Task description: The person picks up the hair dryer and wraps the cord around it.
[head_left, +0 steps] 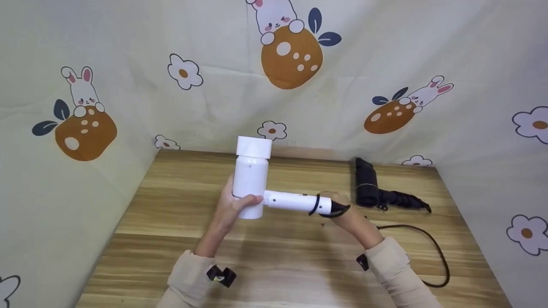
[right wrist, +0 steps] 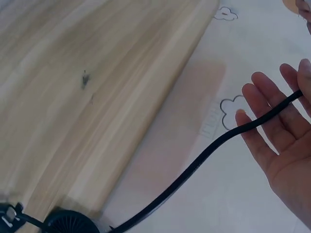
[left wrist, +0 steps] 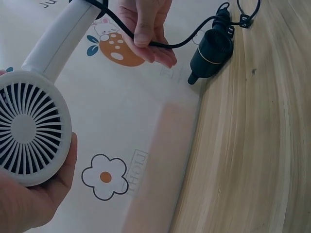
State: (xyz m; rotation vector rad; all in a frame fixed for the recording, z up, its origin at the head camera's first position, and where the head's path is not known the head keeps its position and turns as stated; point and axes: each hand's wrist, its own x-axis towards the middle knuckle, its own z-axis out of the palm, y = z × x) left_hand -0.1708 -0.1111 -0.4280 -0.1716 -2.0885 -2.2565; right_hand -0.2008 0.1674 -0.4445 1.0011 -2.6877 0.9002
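A white hair dryer (head_left: 251, 177) is held up off the table by my left hand (head_left: 229, 207), which grips its barrel with the thumb across the side. Its handle points right, and a black loop of cord (head_left: 316, 204) circles the handle near the end. The left wrist view shows the slotted round grille (left wrist: 24, 127) at the dryer's rear. My right hand (right wrist: 286, 131) pinches the black power cord (right wrist: 194, 165) under its thumb, while the other fingers stay loosely extended. In the head view the handle end partly hides the right hand (head_left: 349, 218).
A black hair dryer (head_left: 367, 184) lies at the table's back right, its cord bundled around the handle. A dark cable (head_left: 441, 252) curves over the wooden table (head_left: 171, 256) beside the right forearm. Printed cloth walls (head_left: 222, 102) enclose the table's back and sides.
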